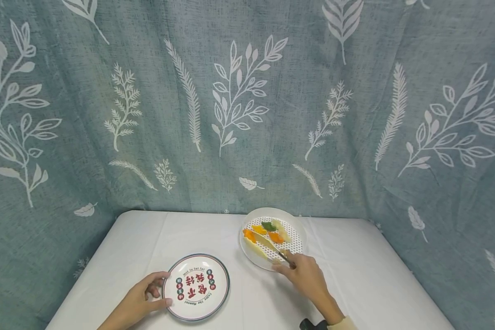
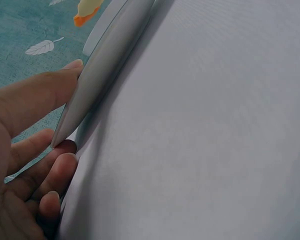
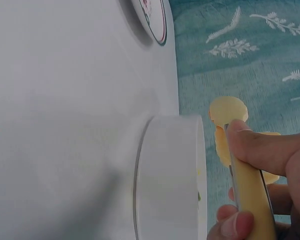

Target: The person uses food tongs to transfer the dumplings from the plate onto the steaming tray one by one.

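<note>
My left hand (image 1: 142,295) pinches the left rim of a white plate (image 1: 214,284) with a blue edge and red lettering. In the left wrist view the thumb lies over the rim and some fingers are beneath it. My right hand (image 1: 305,275) grips tongs (image 1: 274,247) with pale yellow ends and metal handles. Between their tips is an orange piece (image 1: 249,236), seen above the bowl wall in the left wrist view. Below is a round white bowl (image 1: 249,263) with a perforated base, holding yellow (image 1: 259,229), green (image 1: 268,226), orange (image 1: 276,237) and pale (image 1: 283,231) pieces.
A white cloth covers the table (image 1: 148,238). The plate is left of the bowl, with a gap between them. Behind the table and at both sides hangs a green leaf-patterned curtain (image 1: 198,183). A dark object (image 1: 311,324) is by the right wrist.
</note>
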The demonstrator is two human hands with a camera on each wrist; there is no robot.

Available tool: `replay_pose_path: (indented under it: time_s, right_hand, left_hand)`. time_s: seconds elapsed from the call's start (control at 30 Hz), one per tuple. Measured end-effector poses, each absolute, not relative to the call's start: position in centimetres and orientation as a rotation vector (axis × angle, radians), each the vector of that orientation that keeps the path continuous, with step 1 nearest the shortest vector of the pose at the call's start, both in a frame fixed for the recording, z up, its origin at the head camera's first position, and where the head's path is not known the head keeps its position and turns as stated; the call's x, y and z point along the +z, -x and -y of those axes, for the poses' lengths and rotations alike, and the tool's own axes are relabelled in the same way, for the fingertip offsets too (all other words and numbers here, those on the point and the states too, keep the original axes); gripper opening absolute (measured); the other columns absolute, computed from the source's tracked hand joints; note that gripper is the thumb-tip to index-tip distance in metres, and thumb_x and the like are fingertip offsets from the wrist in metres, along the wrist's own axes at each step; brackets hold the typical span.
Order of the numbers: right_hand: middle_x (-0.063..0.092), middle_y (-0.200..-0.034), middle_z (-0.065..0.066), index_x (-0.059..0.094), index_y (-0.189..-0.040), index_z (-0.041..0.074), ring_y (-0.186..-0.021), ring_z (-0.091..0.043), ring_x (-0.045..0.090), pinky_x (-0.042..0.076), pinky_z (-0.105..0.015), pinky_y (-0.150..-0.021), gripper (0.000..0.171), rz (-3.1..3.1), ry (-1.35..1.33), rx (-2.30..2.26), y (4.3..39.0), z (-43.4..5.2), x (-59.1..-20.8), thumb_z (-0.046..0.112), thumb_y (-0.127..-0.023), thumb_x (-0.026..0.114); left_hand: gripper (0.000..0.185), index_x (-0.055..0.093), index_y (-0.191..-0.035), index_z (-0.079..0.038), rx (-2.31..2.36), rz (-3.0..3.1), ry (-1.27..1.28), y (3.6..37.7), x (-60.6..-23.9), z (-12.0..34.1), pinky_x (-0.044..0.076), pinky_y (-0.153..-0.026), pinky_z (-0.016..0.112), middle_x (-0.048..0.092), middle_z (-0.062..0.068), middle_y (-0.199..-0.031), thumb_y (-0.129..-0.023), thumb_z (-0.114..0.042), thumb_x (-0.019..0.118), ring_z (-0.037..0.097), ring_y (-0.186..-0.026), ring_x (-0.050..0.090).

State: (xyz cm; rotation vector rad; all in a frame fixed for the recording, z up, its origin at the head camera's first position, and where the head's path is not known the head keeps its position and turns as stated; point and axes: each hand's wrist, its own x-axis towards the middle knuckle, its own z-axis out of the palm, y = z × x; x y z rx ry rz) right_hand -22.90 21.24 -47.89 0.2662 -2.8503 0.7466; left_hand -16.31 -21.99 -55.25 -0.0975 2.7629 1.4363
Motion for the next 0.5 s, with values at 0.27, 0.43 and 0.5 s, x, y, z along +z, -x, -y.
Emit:
replay_pose_path:
  time_s: [0.27, 0.43, 0.5]
  right_hand:
    - [0.043, -0.061, 0.003, 0.071, -0.129, 0.005, -0.054, -0.012, 0.039, 0.032, -0.027, -0.049, 0.063, 2.873, -0.214, 0.705, 23.8, -23.5, -47.9, 0.047, -0.084, 0.082]
    - [0.041, -0.060, 0.002, 0.070, -0.131, 0.007, -0.054, -0.013, 0.038, 0.031, -0.028, -0.049, 0.063, 2.911, -0.190, 0.653, 24.4, -24.6, -48.0, 0.049, -0.085, 0.081]
    - [0.040, -0.059, 0.002, 0.070, -0.130, 0.006, -0.053, -0.013, 0.037, 0.031, -0.029, -0.048, 0.063, 2.921, -0.191, 0.641, 24.6, -25.0, -47.9, 0.048, -0.085, 0.081]
  left_hand:
    - [0.076, 0.062, -0.137, -0.010, 1.443, -2.740, 0.095, 16.3, -55.2, 22.1, 0.044, -0.075, 0.029, 0.061, -0.003, -0.104, -0.072, -0.032, 0.094, 0.014, -0.084, 0.051]
    - [0.076, 0.062, -0.136, -0.011, 1.448, -2.734, 0.095, 16.3, -55.2, 22.1, 0.044, -0.075, 0.029, 0.061, -0.002, -0.104, -0.072, -0.032, 0.094, 0.014, -0.084, 0.051]
    - [0.076, 0.062, -0.136, -0.011, 1.451, -2.733, 0.102, 16.3, -55.2, 22.1, 0.044, -0.075, 0.029, 0.061, -0.003, -0.104, -0.071, -0.032, 0.094, 0.014, -0.084, 0.051]
